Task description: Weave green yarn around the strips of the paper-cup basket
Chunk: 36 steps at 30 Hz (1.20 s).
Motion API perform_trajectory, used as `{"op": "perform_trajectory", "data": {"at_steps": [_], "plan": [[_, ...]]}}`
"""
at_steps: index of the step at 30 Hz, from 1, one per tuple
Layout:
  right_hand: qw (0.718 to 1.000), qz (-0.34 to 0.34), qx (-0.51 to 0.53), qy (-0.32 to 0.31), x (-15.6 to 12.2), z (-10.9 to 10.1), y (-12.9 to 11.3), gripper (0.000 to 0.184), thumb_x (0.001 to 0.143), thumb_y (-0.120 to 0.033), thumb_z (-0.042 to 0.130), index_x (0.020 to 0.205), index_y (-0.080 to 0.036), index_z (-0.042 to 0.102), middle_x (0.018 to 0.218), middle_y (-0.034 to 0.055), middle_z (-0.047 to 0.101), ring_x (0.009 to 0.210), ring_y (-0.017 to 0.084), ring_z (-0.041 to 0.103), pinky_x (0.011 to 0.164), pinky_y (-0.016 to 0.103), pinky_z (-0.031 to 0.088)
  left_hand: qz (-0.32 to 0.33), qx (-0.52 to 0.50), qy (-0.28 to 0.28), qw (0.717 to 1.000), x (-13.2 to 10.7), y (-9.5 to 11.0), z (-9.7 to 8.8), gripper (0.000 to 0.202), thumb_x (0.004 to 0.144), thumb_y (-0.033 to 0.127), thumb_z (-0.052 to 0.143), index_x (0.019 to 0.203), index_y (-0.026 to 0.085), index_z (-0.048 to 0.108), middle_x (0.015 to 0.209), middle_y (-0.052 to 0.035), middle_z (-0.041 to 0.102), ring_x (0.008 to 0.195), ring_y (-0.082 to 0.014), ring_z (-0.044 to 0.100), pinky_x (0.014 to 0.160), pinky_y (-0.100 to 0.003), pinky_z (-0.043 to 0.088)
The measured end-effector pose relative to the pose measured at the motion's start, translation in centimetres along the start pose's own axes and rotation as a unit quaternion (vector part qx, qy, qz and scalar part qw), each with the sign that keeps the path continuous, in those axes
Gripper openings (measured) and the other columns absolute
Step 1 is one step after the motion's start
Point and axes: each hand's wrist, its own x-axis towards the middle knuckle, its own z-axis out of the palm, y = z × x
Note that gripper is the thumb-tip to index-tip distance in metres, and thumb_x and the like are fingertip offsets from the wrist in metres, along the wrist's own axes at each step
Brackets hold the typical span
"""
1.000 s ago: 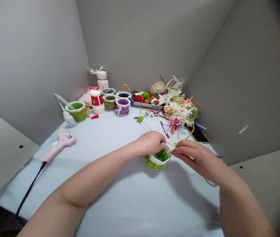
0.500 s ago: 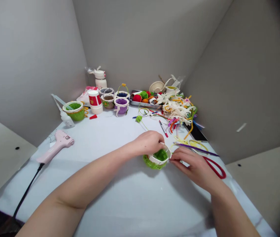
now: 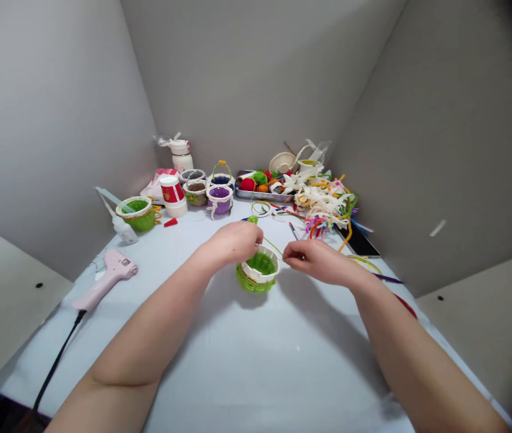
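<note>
Right now the small green basket (image 3: 256, 285) stands upright on the counter (image 3: 238, 373) in front of me, between my two hands. My left hand (image 3: 237, 243) reaches over its far left side, its fingers gripping the white rim (image 3: 260, 278), though their tips are partly hidden from me. My right hand (image 3: 316, 260) is just beside the basket's right edge, thumb and forefinger closed on a thin green strand (image 3: 273, 244). That strand runs back behind the basket toward a little ball of green yarn (image 3: 252, 220), which lies just beyond my left hand. A pen (image 3: 294, 231) lies just past my right hand, partly covered by it. Well off to my left are a pink glue gun (image 3: 107, 279), a white squeeze bottle (image 3: 125, 230) and another green pot (image 3: 141, 222). Toward the back sit a purple pot (image 3: 220, 203), a metal tray (image 3: 256, 195) holding yarn balls (image 3: 247, 184), and a tangled heap of pale strips (image 3: 321, 201).
</note>
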Motion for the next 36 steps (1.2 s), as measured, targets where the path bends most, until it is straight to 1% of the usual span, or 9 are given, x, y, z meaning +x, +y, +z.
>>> {"op": "perform_trajectory", "data": {"at_steps": [4, 7, 10, 13, 17, 21, 23, 27, 36], "plan": [[0.998, -0.023, 0.005, -0.064, 2.7, -0.6, -0.4, 0.015, 0.076, -0.019, 0.05, 0.078, -0.018, 0.065, 0.071, 0.0002, 0.065, 0.059, 0.012, 0.053, 0.054, 0.022, 0.037, -0.031, 0.035, -0.045, 0.998, -0.1, -0.9, -0.4, 0.024, 0.073, 0.015, 0.052, 0.091, 0.02, 0.068, 0.089, -0.0054, 0.069, 0.073, -0.0168, 0.058, 0.059, -0.024, 0.038], [0.993, -0.042, 0.032, -0.103, 3.6, -0.1, -0.1, 0.016, 0.074, -0.018, 0.048, 0.078, -0.019, 0.064, 0.071, -0.001, 0.063, 0.06, 0.012, 0.051, 0.055, 0.022, 0.038, -0.025, 0.053, -0.078, 0.995, -0.1, -1.3, -0.4, 0.029, 0.073, 0.015, 0.051, 0.098, 0.021, 0.066, 0.095, -0.0061, 0.069, 0.079, -0.0183, 0.06, 0.062, -0.025, 0.04], [0.989, -0.053, 0.077, -0.112, 3.7, 0.8, 0.7, 0.017, 0.073, -0.019, 0.047, 0.079, -0.018, 0.063, 0.071, -0.0013, 0.062, 0.062, 0.012, 0.051, 0.059, 0.023, 0.04, 0.016, 0.03, -0.087, 0.996, 0.0, -1.8, -0.3, 0.039, 0.072, 0.015, 0.053, 0.11, 0.022, 0.062, 0.107, -0.0056, 0.067, 0.09, -0.019, 0.06, 0.068, -0.024, 0.042], [0.985, -0.038, 0.137, -0.1, 3.5, 1.5, 1.4, 0.018, 0.073, -0.02, 0.048, 0.082, -0.017, 0.063, 0.075, -0.0006, 0.063, 0.065, 0.013, 0.052, 0.061, 0.023, 0.041, 0.094, -0.048, -0.077, 0.991, 0.6, -2.3, 0.2, 0.039, 0.073, 0.018, 0.055, 0.111, 0.023, 0.061, 0.112, -0.0018, 0.065, 0.097, -0.0163, 0.059, 0.074, -0.022, 0.042], [0.975, -0.013, 0.211, -0.067, 3.5, 1.8, 1.7, 0.016, 0.073, -0.024, 0.051, 0.081, -0.017, 0.063, 0.073, -0.001, 0.062, 0.065, 0.013, 0.053, 0.061, 0.023, 0.041, 0.169, -0.144, -0.072, 0.972, 1.7, -2.7, 1.2, 0.023, 0.076, 0.02, 0.056, 0.097, 0.021, 0.067, 0.096, 0.0016, 0.069, 0.085, -0.0118, 0.059, 0.071, -0.019, 0.041], [0.947, -0.009, 0.318, -0.034, 3.7, 2.1, 1.6, 0.011, 0.073, -0.025, 0.053, 0.079, -0.017, 0.059, 0.073, -0.0004, 0.062, 0.067, 0.012, 0.055, 0.063, 0.024, 0.042, 0.137, -0.125, -0.025, 0.982, 2.5, -3.2, 2.1, 0.016, 0.077, 0.026, 0.057, 0.086, 0.018, 0.067, 0.077, 0.0006, 0.066, 0.069, -0.0114, 0.055, 0.059, -0.021, 0.037], [0.936, 0.001, 0.351, -0.036, 3.7, 2.2, 1.6, 0.011, 0.075, -0.027, 0.053, 0.079, -0.018, 0.057, 0.064, -0.0032, 0.057, 0.058, 0.01, 0.05, 0.055, 0.022, 0.038, 0.117, -0.113, -0.005, 0.987, 2.6, -3.3, 2.3, 0.015, 0.077, 0.027, 0.058, 0.085, 0.017, 0.067, 0.076, 0.0006, 0.066, 0.066, -0.0112, 0.053, 0.057, -0.021, 0.035], [0.949, 0.021, 0.314, -0.03, 3.6, 2.0, 1.8, 0.017, 0.077, -0.033, 0.057, 0.081, -0.017, 0.058, 0.059, -0.0064, 0.047, 0.05, 0.007, 0.037, 0.047, 0.021, 0.027, 0.109, -0.096, 0.003, 0.989, 2.6, -2.9, 2.4, 0.015, 0.077, 0.026, 0.058, 0.084, 0.018, 0.068, 0.076, 0.0001, 0.066, 0.066, -0.0115, 0.053, 0.057, -0.022, 0.034], [0.978, 0.01, 0.203, -0.051, 2.8, 0.8, 1.9, 0.021, 0.077, -0.035, 0.057, 0.08, -0.015, 0.065, 0.065, -0.0025, 0.056, 0.058, 0.01, 0.044, 0.054, 0.022, 0.035, 0.099, -0.148, 0.0, 0.984, 2.4, -1.7, 2.5, 0.02, 0.079, 0.03, 0.055, 0.087, 0.018, 0.069, 0.08, -0.0002, 0.068, 0.07, -0.0116, 0.056, 0.059, -0.021, 0.037]]}}
